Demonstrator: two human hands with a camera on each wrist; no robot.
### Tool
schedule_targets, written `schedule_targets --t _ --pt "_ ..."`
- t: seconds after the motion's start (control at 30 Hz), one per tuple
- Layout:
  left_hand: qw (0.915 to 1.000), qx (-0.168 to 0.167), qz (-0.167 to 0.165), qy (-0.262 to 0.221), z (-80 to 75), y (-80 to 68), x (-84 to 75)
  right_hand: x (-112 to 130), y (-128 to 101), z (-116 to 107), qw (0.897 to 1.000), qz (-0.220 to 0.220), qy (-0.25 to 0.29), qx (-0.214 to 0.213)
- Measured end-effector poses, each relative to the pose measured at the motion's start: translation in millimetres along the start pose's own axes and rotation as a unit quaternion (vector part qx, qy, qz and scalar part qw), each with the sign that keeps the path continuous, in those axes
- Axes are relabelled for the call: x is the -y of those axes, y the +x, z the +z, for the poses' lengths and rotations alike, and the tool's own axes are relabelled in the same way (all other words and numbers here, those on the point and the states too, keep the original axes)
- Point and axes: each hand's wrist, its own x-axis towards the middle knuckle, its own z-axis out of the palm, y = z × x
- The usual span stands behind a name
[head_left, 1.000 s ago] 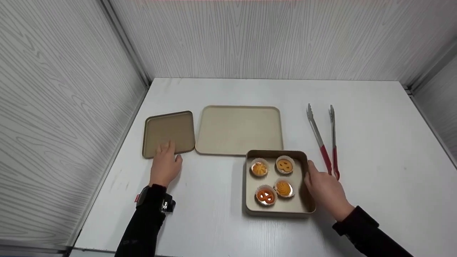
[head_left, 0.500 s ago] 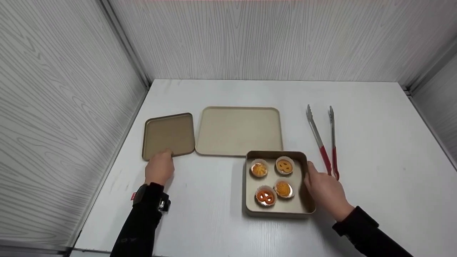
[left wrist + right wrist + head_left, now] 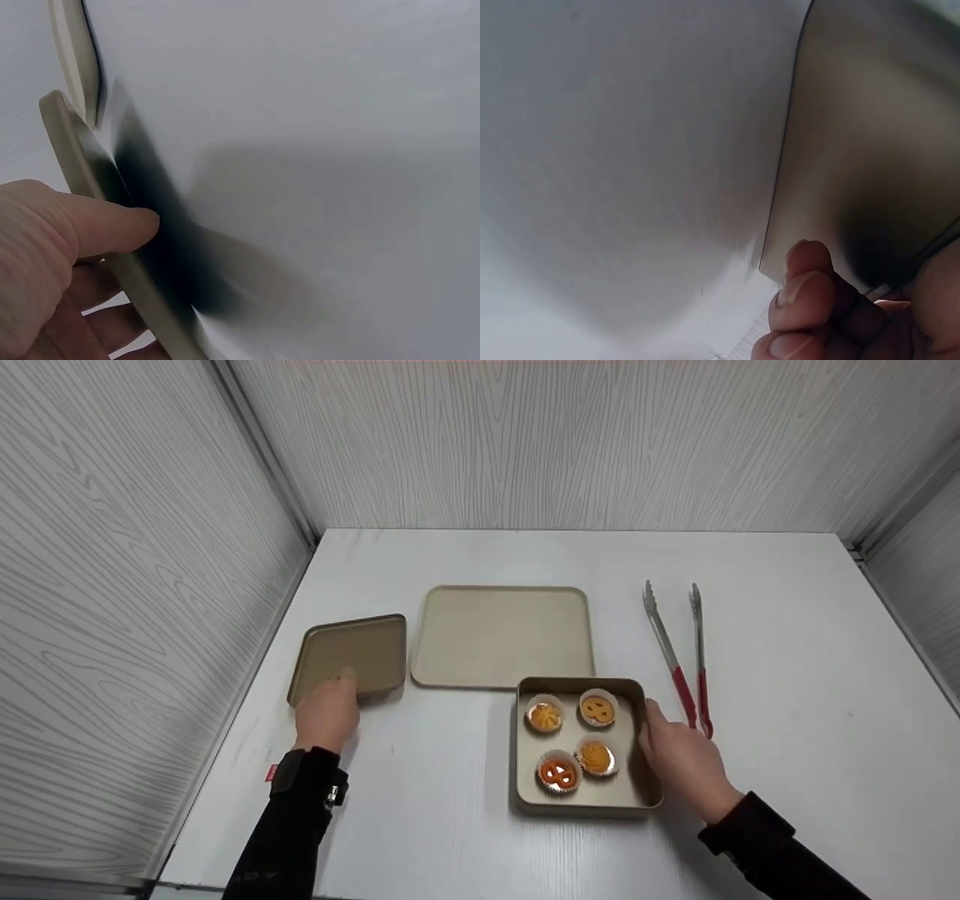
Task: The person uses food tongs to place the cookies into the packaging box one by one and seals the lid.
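Observation:
My left hand (image 3: 328,714) grips a small brown-gold square tray (image 3: 367,649) by its near edge. In the left wrist view the thumb (image 3: 124,229) lies on one face and the fingers on the other, with a dark shadow on the table beside the tray. At the right, my right hand (image 3: 686,761) holds the side wall of a deep square baking tin (image 3: 637,804); in the right wrist view its curled fingers (image 3: 802,300) lie against the outer wall. Inside the tin sit several small pastries in white paper cups, among them a dark orange one (image 3: 558,772).
A larger, pale gold rectangular tray (image 3: 502,634) lies flat behind the tin, close to the small tray. Red-handled metal tongs (image 3: 667,645) lie spread to the right, near my right hand. Grey wood-grain panels stand behind the white table (image 3: 442,840) and at its sides.
My left hand has shifted from resting on the small tray to gripping its near edge, and the tray has moved slightly left and toward me. The right hand and tin stay put.

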Motion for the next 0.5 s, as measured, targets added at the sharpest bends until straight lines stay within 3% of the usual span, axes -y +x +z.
schedule_targets --t 0.2,0.5 --pt "0.9933 -0.107 0.039 0.018 -7.6 1.8 1.2 0.9 2.2 -1.1 1.000 0.000 0.005 0.004" --pt "0.9822 -0.169 0.069 0.046 -36.4 5.4 -4.3 -0.9 4.6 1.1 1.000 0.002 0.006 -0.002"
